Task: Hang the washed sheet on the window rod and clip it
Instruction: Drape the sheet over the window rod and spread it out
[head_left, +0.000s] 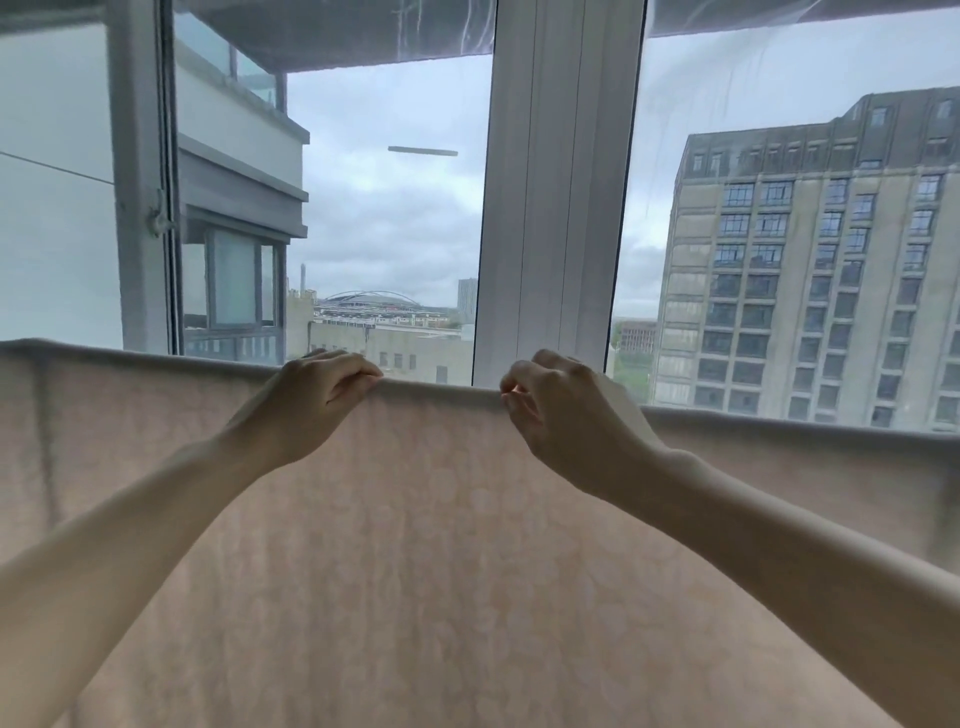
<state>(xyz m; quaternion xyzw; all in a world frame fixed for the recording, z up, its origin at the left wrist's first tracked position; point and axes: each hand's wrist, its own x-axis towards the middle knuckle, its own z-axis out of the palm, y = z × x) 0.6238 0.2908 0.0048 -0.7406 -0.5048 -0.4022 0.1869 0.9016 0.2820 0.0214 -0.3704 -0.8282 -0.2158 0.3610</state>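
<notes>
A pale pink sheet (426, 545) with a faint round pattern hangs across the whole width of the view, folded over a horizontal rod that it hides. Its top fold (436, 391) runs from left to right just below the window panes. My left hand (317, 395) grips the top fold left of centre, fingers curled over it. My right hand (556, 402) pinches the top fold a little to the right, fingers curled; something small and orange shows between its fingers, and I cannot tell what it is. No clip is plainly visible.
A white window post (550, 208) stands right behind the two hands. On the left an opened window frame (140, 208) swings outward. Tall buildings show through the glass on the right.
</notes>
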